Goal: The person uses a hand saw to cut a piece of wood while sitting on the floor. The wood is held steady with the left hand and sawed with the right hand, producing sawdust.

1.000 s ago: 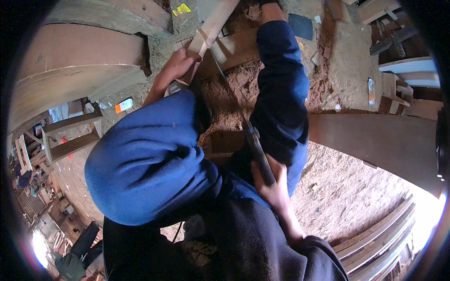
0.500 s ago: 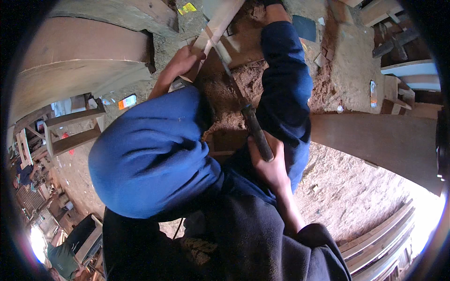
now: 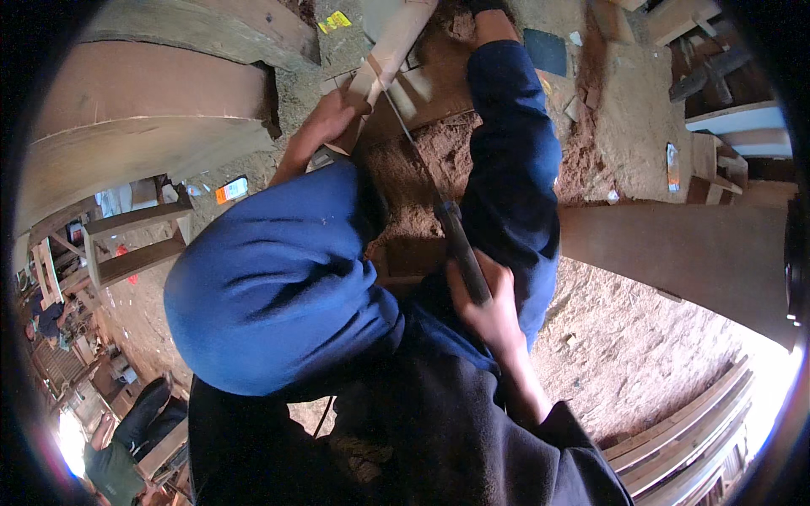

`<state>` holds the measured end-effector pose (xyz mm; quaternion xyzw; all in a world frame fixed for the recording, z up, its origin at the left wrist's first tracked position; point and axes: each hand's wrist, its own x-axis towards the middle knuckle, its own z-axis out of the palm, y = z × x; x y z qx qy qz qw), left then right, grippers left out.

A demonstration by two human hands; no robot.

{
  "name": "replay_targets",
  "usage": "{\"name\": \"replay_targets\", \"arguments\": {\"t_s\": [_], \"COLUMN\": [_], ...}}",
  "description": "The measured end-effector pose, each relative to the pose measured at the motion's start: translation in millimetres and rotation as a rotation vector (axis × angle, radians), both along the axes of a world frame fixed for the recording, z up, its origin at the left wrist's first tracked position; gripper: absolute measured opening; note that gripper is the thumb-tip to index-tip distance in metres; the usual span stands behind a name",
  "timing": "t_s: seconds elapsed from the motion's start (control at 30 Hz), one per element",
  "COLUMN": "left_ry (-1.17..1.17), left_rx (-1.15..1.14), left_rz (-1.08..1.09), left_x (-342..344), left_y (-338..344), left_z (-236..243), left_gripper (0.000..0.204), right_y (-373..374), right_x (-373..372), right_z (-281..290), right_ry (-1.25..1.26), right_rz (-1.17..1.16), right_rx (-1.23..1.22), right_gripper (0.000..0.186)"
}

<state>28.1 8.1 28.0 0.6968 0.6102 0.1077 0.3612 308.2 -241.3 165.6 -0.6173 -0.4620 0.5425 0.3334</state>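
My right hand (image 3: 489,305) is closed around the dark straight handle (image 3: 464,253) of a hand saw. Its long thin blade (image 3: 411,143), seen nearly edge-on, runs forward and left, and its far end crosses a pale wooden piece (image 3: 395,44). My left hand (image 3: 331,118) grips that wood just left of the blade, thumb side against its edge; part of the fingers is hidden. The wood slants away to the upper right, over a board (image 3: 434,76) near my outstretched right foot. Where the blade meets the wood, I cannot make out how deep it sits.
Large wooden panels (image 3: 160,93) stand at the left, and a broad board (image 3: 675,253) lies at the right. Slatted timber (image 3: 692,438) is at the lower right. Sawdust (image 3: 430,160) covers the ground between my legs. Another person (image 3: 118,464) sits at the far lower left.
My right hand has drawn the saw back slightly toward me. My left hand and the wood stay nearly in place. The other person's legs have shifted.
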Motion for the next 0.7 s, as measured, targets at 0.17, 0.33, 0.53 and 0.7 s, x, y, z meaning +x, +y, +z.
{"name": "replay_targets", "arguments": {"t_s": [0.17,0.33,0.53,0.7], "left_ry": [0.002,-0.016,-0.004,-0.004], "left_rx": [-0.091,-0.063,-0.070,-0.106], "left_rz": [0.046,-0.040,0.032,0.035], "left_x": [-18.8,-5.2,-3.2,-1.5], "left_y": [0.0,-2.4,-4.5,-3.1], "left_z": [14.1,5.8,6.8,8.7], "left_gripper": [0.050,0.039,0.061,0.062], "right_y": [-43.7,2.0,-37.8,-11.9], "right_x": [19.9,-1.1,17.9,6.1], "right_z": [30.8,3.1,38.4,17.2], "right_ry": [-0.056,-0.015,-0.011,-0.013], "right_rz": [0.088,0.025,-0.014,0.011], "right_rx": [-0.169,0.003,-0.120,-0.009], "right_gripper": [0.013,0.014,0.011,0.011]}}
